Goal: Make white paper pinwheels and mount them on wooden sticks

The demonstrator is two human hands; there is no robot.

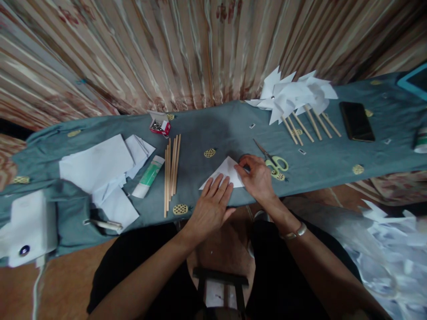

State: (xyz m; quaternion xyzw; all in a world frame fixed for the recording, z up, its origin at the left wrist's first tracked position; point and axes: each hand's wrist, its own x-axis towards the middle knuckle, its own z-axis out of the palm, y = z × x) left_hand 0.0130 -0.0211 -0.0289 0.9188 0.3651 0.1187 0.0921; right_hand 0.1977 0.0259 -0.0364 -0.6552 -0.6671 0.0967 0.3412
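Note:
A white paper folded into a triangle [227, 171] lies on the blue-grey cloth [207, 129] near the table's front edge. My left hand [211, 204] rests flat on its lower part, fingers stretched out and together. My right hand [256, 175] presses on the paper's right side with its fingers curled down, pinching the fold. Green-handled scissors [273, 161] lie just right of my right hand.
Wooden sticks [171, 171] and a green-white glue tube [149, 177] lie to the left, beside loose white sheets [100, 171]. A red box of pins [160, 125] sits at the back. Finished paper pinwheels [293, 95] and a black phone [356, 121] lie at the right.

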